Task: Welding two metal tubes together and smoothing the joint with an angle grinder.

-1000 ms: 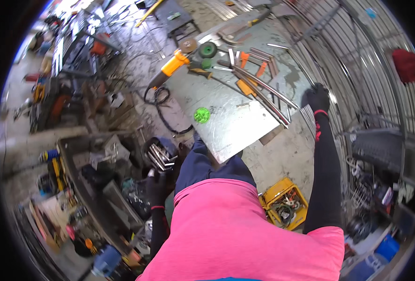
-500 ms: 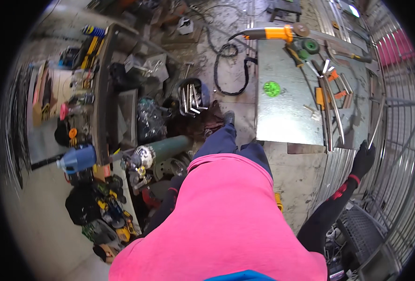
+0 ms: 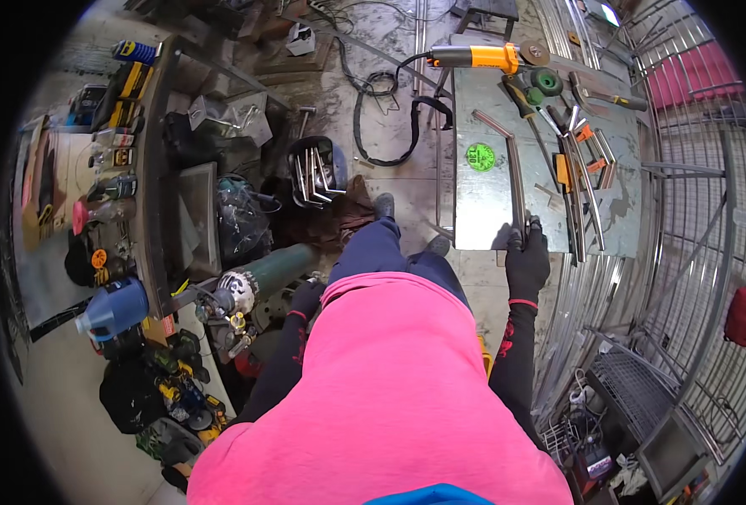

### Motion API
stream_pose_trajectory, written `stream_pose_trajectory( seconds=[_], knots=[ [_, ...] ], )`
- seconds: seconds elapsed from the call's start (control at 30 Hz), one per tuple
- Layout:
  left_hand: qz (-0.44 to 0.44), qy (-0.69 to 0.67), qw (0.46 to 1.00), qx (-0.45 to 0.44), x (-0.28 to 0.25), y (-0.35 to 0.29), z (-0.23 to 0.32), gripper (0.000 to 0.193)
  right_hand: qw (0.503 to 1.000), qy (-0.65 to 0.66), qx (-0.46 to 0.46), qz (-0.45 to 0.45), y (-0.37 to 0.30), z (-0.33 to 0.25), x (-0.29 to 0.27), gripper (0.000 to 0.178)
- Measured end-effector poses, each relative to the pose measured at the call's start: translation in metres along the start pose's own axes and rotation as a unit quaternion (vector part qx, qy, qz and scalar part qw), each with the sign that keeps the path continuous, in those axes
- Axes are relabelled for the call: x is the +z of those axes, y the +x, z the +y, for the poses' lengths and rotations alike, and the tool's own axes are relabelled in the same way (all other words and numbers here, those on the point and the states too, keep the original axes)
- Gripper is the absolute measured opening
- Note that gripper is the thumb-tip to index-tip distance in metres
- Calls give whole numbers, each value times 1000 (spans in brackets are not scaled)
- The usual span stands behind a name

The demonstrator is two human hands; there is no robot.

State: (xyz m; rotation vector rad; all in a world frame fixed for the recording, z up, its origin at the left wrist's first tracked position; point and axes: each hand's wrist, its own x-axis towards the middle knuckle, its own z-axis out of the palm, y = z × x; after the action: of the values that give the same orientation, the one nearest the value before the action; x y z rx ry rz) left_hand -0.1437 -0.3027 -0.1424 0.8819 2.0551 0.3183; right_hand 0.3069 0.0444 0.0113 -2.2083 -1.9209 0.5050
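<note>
My right hand (image 3: 528,259), in a black glove, is at the near edge of the metal-topped table (image 3: 487,206). It is closed on the lower end of a bent metal bar (image 3: 515,172), whose short angled end points to the far left over the tabletop. A round green disc (image 3: 481,156) lies left of the bar. To its right are more bent metal pieces (image 3: 592,206) and orange clamps (image 3: 563,171). My left hand (image 3: 307,297), also gloved, hangs low beside my hip, near the green gas cylinder (image 3: 280,265). Its fingers are too dark to make out.
An orange angle grinder (image 3: 478,56) lies at the table's far edge, its black cable (image 3: 360,139) looped on the floor. A hammer (image 3: 613,97) lies far right. Left of my legs stands a bucket (image 3: 339,160) of bent metal pieces. Wire racks (image 3: 701,202) stand at right.
My right hand has moved left from beyond the table's right side to its near edge, bringing the bent bar over the tabletop. My left hand has come further into view beside my hip.
</note>
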Motion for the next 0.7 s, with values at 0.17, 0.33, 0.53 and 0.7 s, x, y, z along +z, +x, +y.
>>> stream_pose_trajectory(
  seconds=[0.17, 0.33, 0.53, 0.7],
  knots=[
    [35, 236, 970, 54, -34, 35, -30, 31, 983, 13, -114, 144, 12, -78, -31, 57],
    [144, -71, 985, -63, -46, 116, 84, 35, 946, 12, -306, 103, 45, -159, -9, 46],
    [155, -127, 976, -86, 30, 230, 98, 61, 898, -110, -426, -10, 116, -205, 77, 40],
    [149, -20, 977, -153, 110, 344, 78, 71, 915, -68, -398, -11, 132, -172, 110, 39]
  ],
)
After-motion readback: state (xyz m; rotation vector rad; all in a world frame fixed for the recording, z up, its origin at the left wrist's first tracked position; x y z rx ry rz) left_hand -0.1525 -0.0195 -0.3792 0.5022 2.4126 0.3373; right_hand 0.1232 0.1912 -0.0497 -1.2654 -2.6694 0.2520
